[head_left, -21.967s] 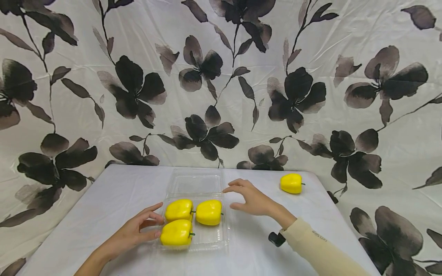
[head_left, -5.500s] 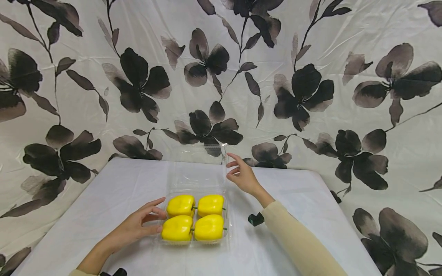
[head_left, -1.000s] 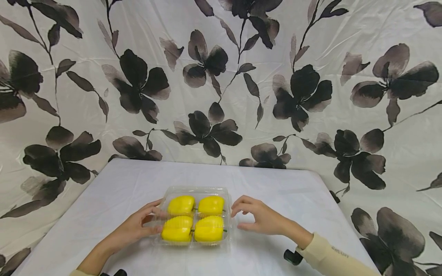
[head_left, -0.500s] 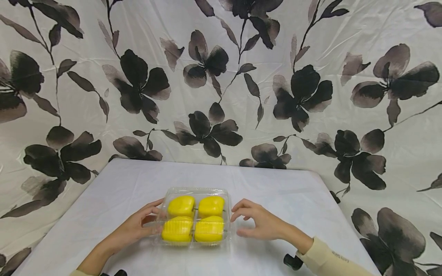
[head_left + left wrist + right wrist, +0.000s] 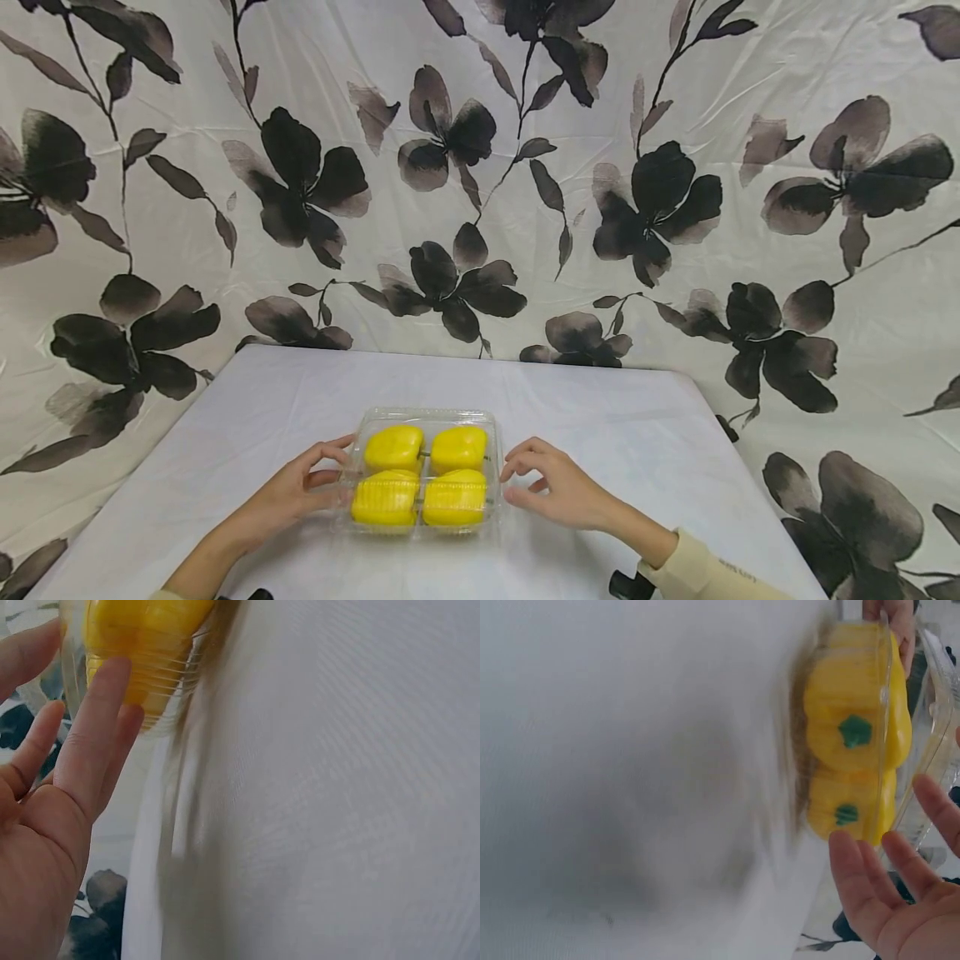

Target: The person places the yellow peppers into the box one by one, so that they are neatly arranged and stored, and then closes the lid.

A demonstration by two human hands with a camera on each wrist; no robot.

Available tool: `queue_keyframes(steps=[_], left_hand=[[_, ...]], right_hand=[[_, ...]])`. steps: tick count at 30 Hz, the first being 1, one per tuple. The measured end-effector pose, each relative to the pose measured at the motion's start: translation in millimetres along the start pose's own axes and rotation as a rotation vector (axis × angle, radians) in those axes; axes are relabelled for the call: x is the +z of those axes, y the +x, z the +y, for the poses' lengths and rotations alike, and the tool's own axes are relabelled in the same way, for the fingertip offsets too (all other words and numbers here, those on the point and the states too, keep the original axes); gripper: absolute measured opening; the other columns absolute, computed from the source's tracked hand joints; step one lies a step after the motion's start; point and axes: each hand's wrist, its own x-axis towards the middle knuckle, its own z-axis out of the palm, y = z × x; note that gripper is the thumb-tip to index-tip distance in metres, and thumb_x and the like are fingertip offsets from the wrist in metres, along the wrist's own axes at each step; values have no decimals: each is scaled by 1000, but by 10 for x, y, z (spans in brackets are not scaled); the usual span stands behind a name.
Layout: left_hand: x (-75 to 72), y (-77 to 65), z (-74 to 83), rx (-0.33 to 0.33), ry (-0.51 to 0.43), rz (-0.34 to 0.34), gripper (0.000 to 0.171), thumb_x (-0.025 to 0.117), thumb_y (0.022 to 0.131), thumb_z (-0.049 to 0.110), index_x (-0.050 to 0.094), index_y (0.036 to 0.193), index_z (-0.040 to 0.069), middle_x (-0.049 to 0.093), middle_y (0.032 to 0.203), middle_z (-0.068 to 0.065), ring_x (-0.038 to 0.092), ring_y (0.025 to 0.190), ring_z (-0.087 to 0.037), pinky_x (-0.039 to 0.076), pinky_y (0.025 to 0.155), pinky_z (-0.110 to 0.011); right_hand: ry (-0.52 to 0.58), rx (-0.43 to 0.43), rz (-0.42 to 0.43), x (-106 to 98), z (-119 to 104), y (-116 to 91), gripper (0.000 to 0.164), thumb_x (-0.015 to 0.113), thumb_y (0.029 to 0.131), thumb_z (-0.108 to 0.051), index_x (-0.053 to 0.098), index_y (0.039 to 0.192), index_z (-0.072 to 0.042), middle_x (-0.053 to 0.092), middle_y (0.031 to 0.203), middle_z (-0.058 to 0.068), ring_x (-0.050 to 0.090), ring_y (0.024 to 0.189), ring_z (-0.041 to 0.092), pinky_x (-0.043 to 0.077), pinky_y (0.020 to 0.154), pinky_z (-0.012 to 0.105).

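A clear plastic clamshell container (image 5: 427, 413) stands on the table with several yellow bell peppers (image 5: 393, 448) inside, in two rows. Its lid lies over the peppers; in the right wrist view a gap shows between the lid (image 5: 930, 754) and the base. My left hand (image 5: 296, 492) rests at the container's left side, nearly straight fingertips (image 5: 114, 679) against the ribbed wall. At the right edge my right hand (image 5: 562, 487) has its fingers loosely bent, the fingertips beside the rim. Whether they touch it I cannot tell. Green stems (image 5: 855, 730) face the right hand.
A white cloth covers the table (image 5: 600, 417), and its far edge meets a hanging floral sheet (image 5: 555, 217). A black wrist camera (image 5: 630, 585) sits below the right sleeve (image 5: 697, 562).
Earlier one pepper lay at the back right; it joined the others inside. The lid then came down from its raised position. Lately my right hand shifted slightly nearer, its thumb closer to the container.
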Motion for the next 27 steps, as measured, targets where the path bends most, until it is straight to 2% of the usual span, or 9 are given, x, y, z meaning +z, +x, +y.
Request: queue_keyframes(steps=[4, 13, 18, 21, 25, 27], left_hand=[[-21, -30, -7, -22, -50, -11, 52, 79, 98, 24, 50, 137, 9, 25, 174, -18, 57, 137, -41, 55, 106, -53], [-53, -77, -52, -59, -123, -20, 63, 69, 105, 28, 36, 156, 9, 35, 164, -23, 60, 133, -33, 62, 97, -39], [-25, -108, -12, -67, -125, -15, 64, 65, 107, 31, 35, 159, 11, 35, 166, -25, 60, 131, -32, 63, 94, -39], [2, -130, 20, -96, -119, 0, 66, 65, 107, 33, 35, 161, 12, 35, 166, -25, 60, 131, -32, 63, 94, -41], [23, -157, 49, -129, -106, 7, 65, 65, 107, 37, 39, 159, 10, 40, 163, -25, 60, 130, -31, 64, 94, -42], [26, -174, 59, -121, -105, -6, 63, 64, 107, 36, 40, 158, 8, 41, 162, -26, 61, 128, -31, 64, 93, -42]], right_hand=[[24, 47, 18, 36, -14, -11, 14, 75, 101, -35, 70, 109, -24, 61, 125, -1, 62, 114, 32, 62, 84, 29], [106, 167, 29, 123, -42, -23, 29, 79, 98, -31, 66, 121, -20, 62, 127, 2, 67, 110, 22, 63, 85, 29], [152, 192, 50, 167, -33, -44, 46, 80, 97, -29, 61, 137, -14, 64, 131, 6, 68, 107, 19, 62, 83, 28], [173, 197, 57, 196, -36, -47, 57, 80, 96, -27, 55, 145, -11, 65, 130, 7, 69, 105, 19, 62, 81, 28], [191, 197, 59, 237, -46, -47, 65, 81, 95, -24, 50, 151, -11, 65, 129, 8, 70, 103, 19, 62, 81, 28], [192, 198, 63, 257, -47, -50, 66, 81, 94, -23, 49, 152, -12, 66, 128, 8, 71, 102, 18, 62, 81, 28]])
